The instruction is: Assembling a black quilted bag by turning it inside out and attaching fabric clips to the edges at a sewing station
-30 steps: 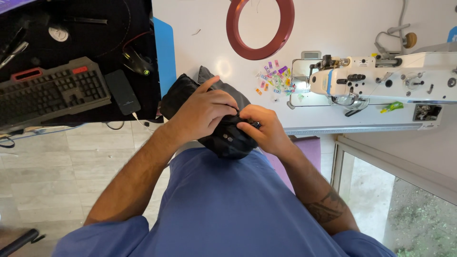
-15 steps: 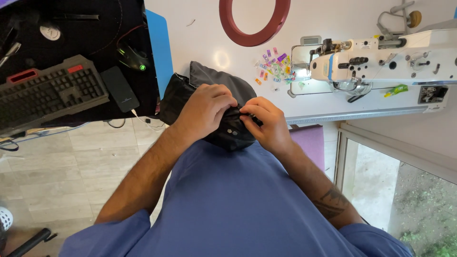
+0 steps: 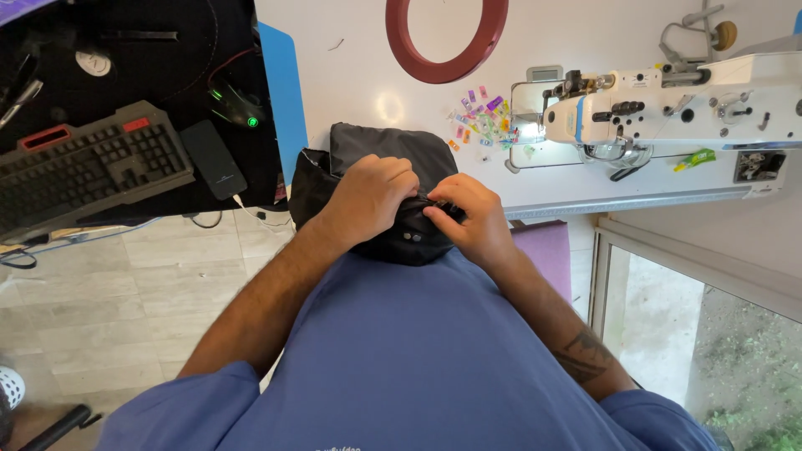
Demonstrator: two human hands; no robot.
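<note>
My left hand [image 3: 368, 196] clamped over the black fabric bundle [image 3: 376, 159], right hand [image 3: 468, 219] beside it, grip pinching the bundle's seam, sewing machine [image 3: 668, 104] beyond on the white bench [image 3: 351, 75]

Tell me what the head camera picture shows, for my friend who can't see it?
Two hands, left hand and right hand, pinch a black garment at the edge of a white table. A sewing machine and coloured clips sit to the right, a keyboard on the left.
</note>
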